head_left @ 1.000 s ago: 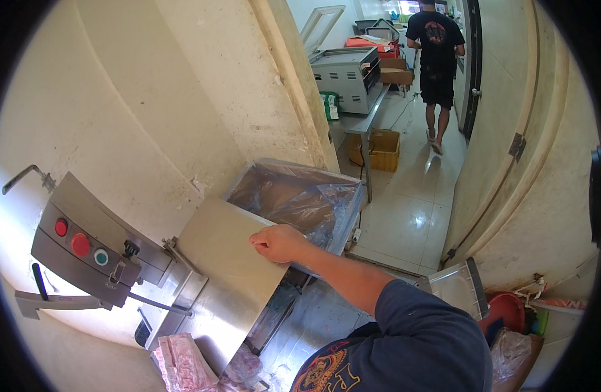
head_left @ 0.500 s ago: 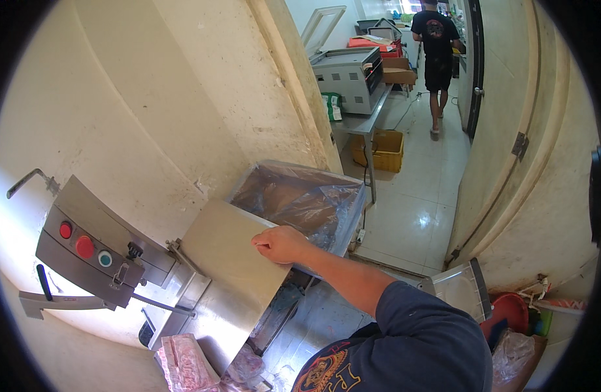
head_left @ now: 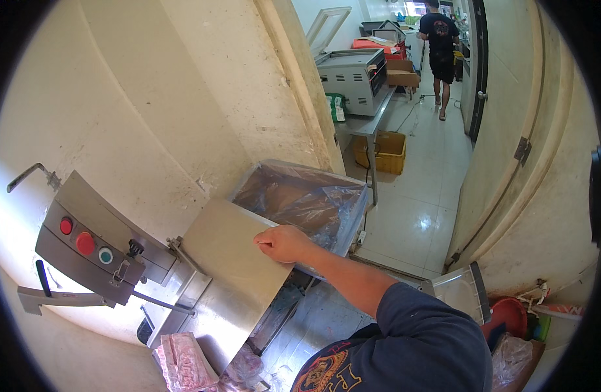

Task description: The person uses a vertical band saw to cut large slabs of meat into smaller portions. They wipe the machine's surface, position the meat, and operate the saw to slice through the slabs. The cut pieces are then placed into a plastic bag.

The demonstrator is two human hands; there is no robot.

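Note:
My right hand (head_left: 279, 244) rests as a loose fist on the metal work surface (head_left: 232, 261) of a saw-like machine, near the edge beside a plastic-lined bin. No object shows in its curled fingers. My bare forearm reaches in from the right, out of a dark blue sleeve. My left hand is not in view. Lower left on the machine's surface lies a block of pink, marbled meat (head_left: 185, 362), apart from my hand. The machine's steel housing (head_left: 85, 251) carries red buttons and a green-ringed one.
The lined bin (head_left: 300, 171) stands against the wall. Past the doorway, a grey machine (head_left: 353, 81) sits on a metal table above a yellow crate (head_left: 385, 151). A person in dark clothes (head_left: 439, 59) is farther back. A red basin (head_left: 507, 318) lies at right.
The person in the back room has taken a step farther away. My view has shifted slightly; my right hand stays closed on the metal surface.

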